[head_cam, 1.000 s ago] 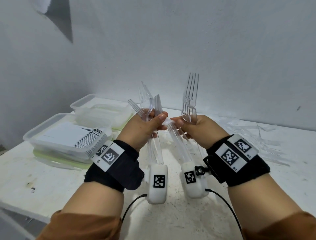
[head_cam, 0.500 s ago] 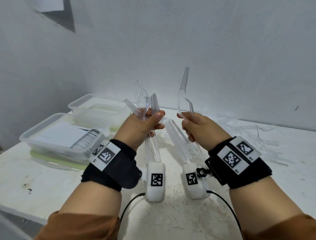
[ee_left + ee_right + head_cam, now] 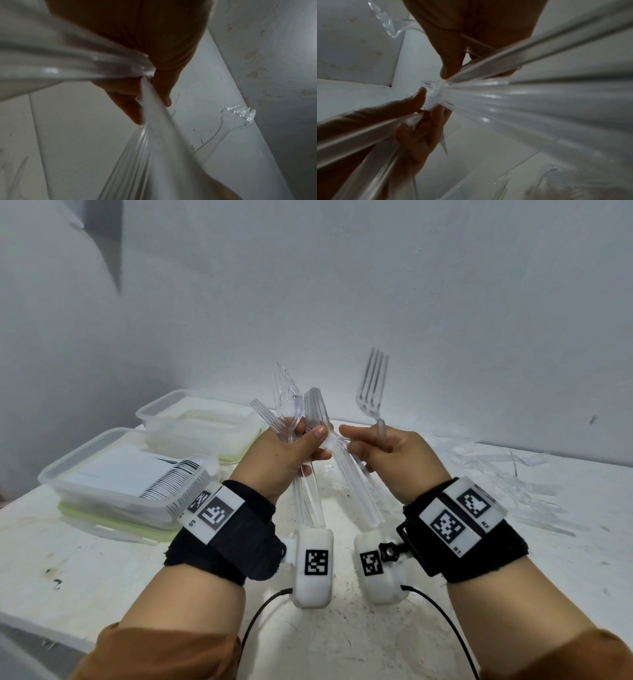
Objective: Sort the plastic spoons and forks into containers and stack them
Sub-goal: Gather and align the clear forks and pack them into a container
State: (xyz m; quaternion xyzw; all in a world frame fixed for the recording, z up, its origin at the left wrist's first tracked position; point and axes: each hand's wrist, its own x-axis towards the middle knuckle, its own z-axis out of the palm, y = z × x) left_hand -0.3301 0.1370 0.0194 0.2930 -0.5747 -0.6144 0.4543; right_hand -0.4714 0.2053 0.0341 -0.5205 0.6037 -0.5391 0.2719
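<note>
1. Two hands were up: left hand point(image 3: 286, 455), right hand point(image 3: 394, 455).
2. Two clear containers point(image 3: 102, 474) sat at the left.
3. One single fork point(image 3: 373, 392) stood apart.
4. The bundled cutlery point(image 3: 294, 405) and scattered pieces point(image 3: 513, 481) blurred beyond counting.

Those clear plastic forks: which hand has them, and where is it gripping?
Both. The left hand grips a bundle of clear plastic forks just below their heads; the right hand pinches one upright clear fork at the neck.

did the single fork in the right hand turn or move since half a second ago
Yes. The fork in the right hand has turned: it stood edge-on against the wall, and now its tines face the camera, still upright, in about the same spot.
</note>
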